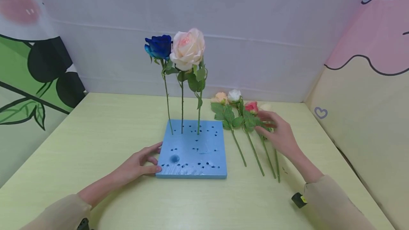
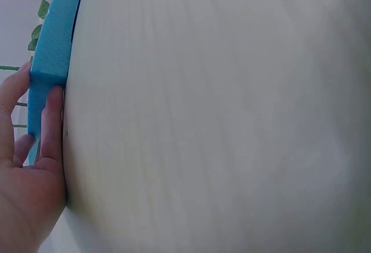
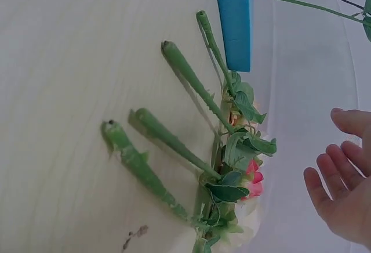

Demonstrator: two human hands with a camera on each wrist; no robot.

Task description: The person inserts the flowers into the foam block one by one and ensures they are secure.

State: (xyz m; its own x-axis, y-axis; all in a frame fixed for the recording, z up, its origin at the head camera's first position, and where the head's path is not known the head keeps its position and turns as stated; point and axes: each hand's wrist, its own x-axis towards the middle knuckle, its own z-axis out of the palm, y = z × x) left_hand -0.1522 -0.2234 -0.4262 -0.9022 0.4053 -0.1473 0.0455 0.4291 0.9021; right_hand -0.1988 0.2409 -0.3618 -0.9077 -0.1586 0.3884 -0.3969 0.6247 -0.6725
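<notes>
Clearly, by the right wrist view it is shown that the right hand (image 3: pixel 348 199) is spread, with fingers loosely bent and nothing held; in the head view, a red rose (image 1: pixel 251 106) and its leaves are overlapped by it. By the left wrist view, the side of the blue foam board (image 1: pixel 185 142) is revealed: its near corner is gripped by the left hand (image 1: pixel 137 164), with thumb above and a finger against the side. On the table (image 1: pixel 112 134), right of the board, four roses are laid, a peach rose (image 1: pixel 219 97) and a white rose (image 1: pixel 234 95) among them. In the board three stems are stood upright, under a blue rose (image 1: pixel 159 47) and a pale pink rose (image 1: pixel 188 49). Behind the latter, the stem tops are hidden, so its own stem cannot be told. A cream rose (image 1: pixel 265 107) is partly covered by the right hand.
</notes>
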